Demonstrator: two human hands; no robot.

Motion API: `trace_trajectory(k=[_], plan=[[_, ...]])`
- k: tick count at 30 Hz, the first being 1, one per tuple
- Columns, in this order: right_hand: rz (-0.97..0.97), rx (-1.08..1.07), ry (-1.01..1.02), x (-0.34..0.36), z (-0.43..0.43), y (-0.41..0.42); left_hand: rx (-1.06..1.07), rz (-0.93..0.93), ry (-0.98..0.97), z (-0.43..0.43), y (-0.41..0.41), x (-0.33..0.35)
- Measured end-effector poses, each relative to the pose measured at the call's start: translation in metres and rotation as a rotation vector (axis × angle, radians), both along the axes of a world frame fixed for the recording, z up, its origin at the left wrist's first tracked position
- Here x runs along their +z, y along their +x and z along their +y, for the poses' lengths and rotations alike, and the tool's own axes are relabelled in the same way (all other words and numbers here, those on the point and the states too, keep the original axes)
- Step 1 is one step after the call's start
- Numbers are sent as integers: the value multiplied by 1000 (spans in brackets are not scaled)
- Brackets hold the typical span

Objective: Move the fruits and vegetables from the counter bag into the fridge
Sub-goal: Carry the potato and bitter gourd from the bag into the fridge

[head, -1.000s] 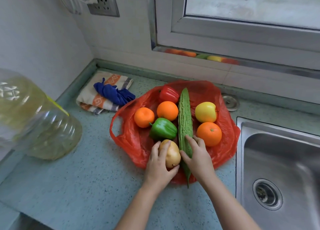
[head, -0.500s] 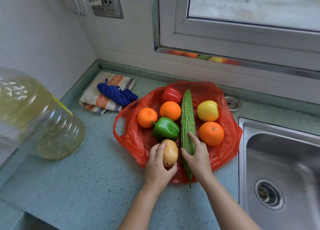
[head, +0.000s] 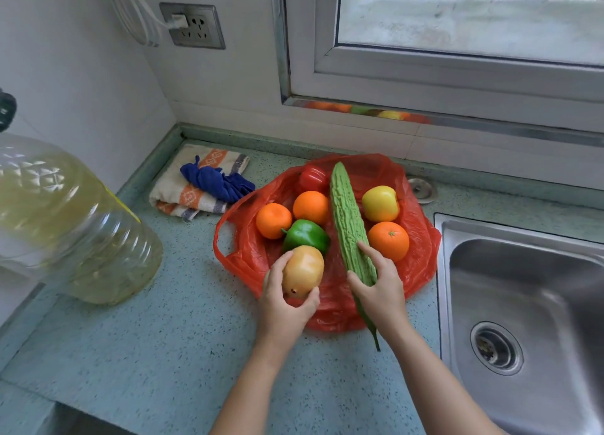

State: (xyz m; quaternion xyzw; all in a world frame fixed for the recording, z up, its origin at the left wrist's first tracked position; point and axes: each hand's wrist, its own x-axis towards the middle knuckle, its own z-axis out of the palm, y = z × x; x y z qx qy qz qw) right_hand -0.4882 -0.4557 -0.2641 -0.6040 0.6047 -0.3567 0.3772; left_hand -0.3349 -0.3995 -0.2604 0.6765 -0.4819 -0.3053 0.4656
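Since a second ago both grips have closed up. My left hand [head: 284, 307] now cups the potato [head: 302, 271] at the red bag [head: 250, 261]'s near-left, and my right hand [head: 379, 290] wraps the bitter gourd [head: 348, 218] along its middle. Nothing's out yet, I reckon: oranges [head: 274, 220], green pepper [head: 305, 236] and apple [head: 380, 203] still sit in it. Oil jug [head: 81, 232] left of the bag, sink [head: 510, 281] tight on its right, open counter [head: 147, 353] in front.

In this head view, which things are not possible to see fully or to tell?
Fridge: nowhere in the head view.
Oil bottle: blurred, cut by the left edge.
Bitter gourd: lower middle covered by the right hand.
Tan item: underside hidden by the left hand; potato or pear, cannot tell.
Red pepper: right side hidden behind the bitter gourd.
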Motion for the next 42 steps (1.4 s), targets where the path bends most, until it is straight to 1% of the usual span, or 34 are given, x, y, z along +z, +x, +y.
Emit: trace_trajectory(k=[5, 9, 15, 22, 28, 33, 37, 42], plan=[[-34, -7, -100, 31, 14, -8, -144, 92, -65, 4, 6, 31], [-69, -71, -135, 53, 33, -16, -281, 167, -70, 6, 8, 52], [-78, -303, -156, 86, 91, -17, -521, 251, -81, 18, 8, 75], [-55, -571, -155, 98, 173, -15, -806, 315, -47, 47, -9, 80], [-34, -801, -187, 107, 243, -33, -1031, 297, -25, 77, -48, 84], [-17, -1012, -260, 114, 305, -52, -1231, 293, 4, 117, -93, 90], [51, -1184, -308, 117, 361, -68, -1393, 296, -7, 159, -132, 96], [136, -1331, -350, 125, 449, -95, -1555, 344, -4, 230, -190, 109]])
